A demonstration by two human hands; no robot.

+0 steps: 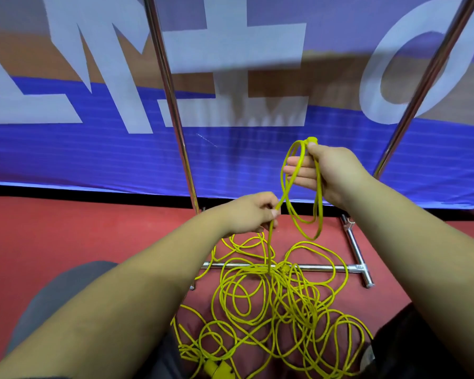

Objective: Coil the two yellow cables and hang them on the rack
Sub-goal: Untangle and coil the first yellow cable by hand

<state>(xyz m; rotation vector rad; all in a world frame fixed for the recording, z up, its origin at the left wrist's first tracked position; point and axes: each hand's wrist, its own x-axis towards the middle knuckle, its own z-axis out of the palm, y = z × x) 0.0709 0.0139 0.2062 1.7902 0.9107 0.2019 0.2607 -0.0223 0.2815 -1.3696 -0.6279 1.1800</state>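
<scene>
1. Pinching noted first: your left hand (253,214) has thumb and curled fingers closed on a single strand of yellow cable (269,242), which runs straight down to the pile (271,310). Risk: squeeze too hard while feeding and twist is forced into the next loop.
2. Your right hand (329,170) clamps the top of the coil (304,214) with the thumb, just below a yellow end fitting (311,139). The other fingers (294,170) lie nearly straight under the loops. Risk: one thumb is the only retainer, so added loops may slide off the fingertips.
3. The coil holds only a few loops, of uneven length. Risk: mismatched loops tangle when hung.
4. The pile lies on the red floor (66,228), heavily overlapped and draped across the base bar (320,268) of the rack (173,105). Risk: a fast upward pull cinches a crossing into a knot or snags on the bar. You cannot tell where one cable ends and the other starts, so both may rise together.
5. A yellow plug (216,369) sits at the near edge. Risk: it drags through the loops.
</scene>
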